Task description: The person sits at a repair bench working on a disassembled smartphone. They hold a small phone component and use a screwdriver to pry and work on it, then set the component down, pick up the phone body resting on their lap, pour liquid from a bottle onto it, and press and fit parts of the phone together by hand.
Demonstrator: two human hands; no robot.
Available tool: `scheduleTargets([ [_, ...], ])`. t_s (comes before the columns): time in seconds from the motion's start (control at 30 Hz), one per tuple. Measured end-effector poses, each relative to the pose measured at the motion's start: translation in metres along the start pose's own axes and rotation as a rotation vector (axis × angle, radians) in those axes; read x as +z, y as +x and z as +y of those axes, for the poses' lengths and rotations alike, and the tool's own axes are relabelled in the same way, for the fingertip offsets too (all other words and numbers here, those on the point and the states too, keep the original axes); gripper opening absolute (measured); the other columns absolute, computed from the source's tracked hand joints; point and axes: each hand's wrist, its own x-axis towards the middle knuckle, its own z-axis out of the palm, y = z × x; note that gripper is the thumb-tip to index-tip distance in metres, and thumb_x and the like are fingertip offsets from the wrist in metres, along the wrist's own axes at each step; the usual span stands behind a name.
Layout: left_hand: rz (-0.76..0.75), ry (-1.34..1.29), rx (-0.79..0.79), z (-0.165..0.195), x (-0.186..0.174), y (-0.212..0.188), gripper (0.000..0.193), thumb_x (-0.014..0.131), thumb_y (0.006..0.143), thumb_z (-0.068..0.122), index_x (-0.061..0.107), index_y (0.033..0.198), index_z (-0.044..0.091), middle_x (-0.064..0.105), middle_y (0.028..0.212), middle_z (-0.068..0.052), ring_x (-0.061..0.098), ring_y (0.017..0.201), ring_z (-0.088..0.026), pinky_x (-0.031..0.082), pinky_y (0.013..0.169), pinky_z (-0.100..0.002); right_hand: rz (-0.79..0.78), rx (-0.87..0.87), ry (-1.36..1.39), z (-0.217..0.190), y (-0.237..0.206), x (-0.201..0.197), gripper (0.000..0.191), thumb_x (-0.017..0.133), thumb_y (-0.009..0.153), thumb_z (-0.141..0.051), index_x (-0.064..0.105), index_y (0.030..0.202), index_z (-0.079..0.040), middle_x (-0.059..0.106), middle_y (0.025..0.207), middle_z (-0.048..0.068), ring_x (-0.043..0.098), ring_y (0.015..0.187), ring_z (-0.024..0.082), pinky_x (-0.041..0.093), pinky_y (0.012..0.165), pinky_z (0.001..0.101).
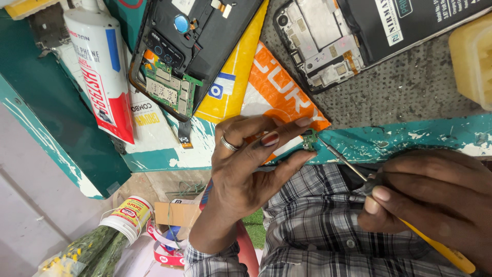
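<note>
So the left hand (246,164) is pinching a tiny green circuit board (309,139) between the thumb and fingertips, holding it just off the near edge of the tabletop (410,141), above the lap. There's a ring on one finger of that hand. The right hand (430,202) is wrapped around a thin screwdriver (359,174) with a yellow handle, gripping it like a pen, and the metal tip is right up against the little board, touching it or as good as.

Up on the tabletop, which is painted teal and pretty chipped, there are two opened-up phones. The one on the left (189,46) has its back off with a green board and a blue round part showing, and a ribbon cable hangs off its lower end. The one on the right (328,43) sits on a grey speckled mat (410,87) with a black battery (410,20) showing in it. Between them lies an orange and yellow plastic pouch (266,87), partly under the left phone and reaching down to just behind the left hand's fingers. A white tube (100,66) with red and blue print lies to the left of the phones. A pale yellow block (474,59) sits at the right edge.

Below is a plaid shirt (318,225), and down on the floor a white tub with a yellow label (128,218), a small cardboard box (174,213) and some greenery with yellow flowers (87,251).
</note>
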Motion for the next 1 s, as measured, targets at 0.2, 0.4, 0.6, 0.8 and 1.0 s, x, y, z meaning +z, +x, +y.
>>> scheduleTargets([
  [0.2, 0.016, -0.031, -0.007, -0.001, 0.002, -0.001, 0.055, 0.094, 0.09, 0.014, 0.052, 0.125, 0.008, 0.072, 0.123, -0.005, 0.063, 0.11, -0.018, 0.052, 0.093, -0.031, -0.043, 0.06, 0.009, -0.004, -0.001, -0.003, 0.047, 0.086, 0.082, -0.033, 0.064, 0.118, -0.011, 0.073, 0.089, 0.01, 0.075, 0.089, 0.027, 0.063, 0.078, 0.046],
  [0.4, 0.005, -0.029, -0.002, -0.001, 0.0, -0.002, 0.056, 0.094, 0.09, 0.014, 0.051, 0.126, 0.008, 0.073, 0.124, -0.004, 0.063, 0.11, -0.017, 0.051, 0.093, -0.031, -0.022, 0.015, -0.009, 0.0, -0.009, 0.0, 0.047, 0.087, 0.083, -0.033, 0.064, 0.118, -0.011, 0.073, 0.089, 0.01, 0.075, 0.088, 0.028, 0.062, 0.077, 0.0454],
  [0.6, 0.012, -0.038, 0.005, -0.002, 0.001, -0.001, 0.056, 0.094, 0.091, 0.013, 0.05, 0.126, 0.008, 0.073, 0.123, -0.005, 0.063, 0.111, -0.017, 0.05, 0.093, -0.031, -0.02, -0.022, -0.032, 0.001, -0.007, 0.0, 0.043, 0.085, 0.084, -0.029, 0.064, 0.117, -0.01, 0.072, 0.088, 0.011, 0.074, 0.086, 0.028, 0.062, 0.075, 0.0453],
  [0.8, 0.0, -0.034, 0.009, -0.002, 0.0, 0.0, 0.057, 0.093, 0.091, 0.014, 0.05, 0.127, 0.008, 0.075, 0.123, -0.004, 0.062, 0.11, -0.017, 0.049, 0.094, -0.031, -0.017, 0.004, -0.012, 0.0, -0.004, 0.0, 0.041, 0.085, 0.084, -0.03, 0.065, 0.114, -0.01, 0.072, 0.086, 0.01, 0.074, 0.086, 0.028, 0.062, 0.076, 0.0469],
  [1.0, -0.007, -0.027, 0.005, -0.001, -0.001, 0.0, 0.057, 0.093, 0.091, 0.015, 0.049, 0.127, 0.008, 0.075, 0.122, -0.004, 0.062, 0.113, -0.018, 0.049, 0.094, -0.031, 0.009, 0.047, 0.007, -0.003, -0.003, 0.001, 0.045, 0.087, 0.083, -0.031, 0.063, 0.115, -0.011, 0.072, 0.087, 0.01, 0.075, 0.087, 0.027, 0.063, 0.076, 0.0464],
])
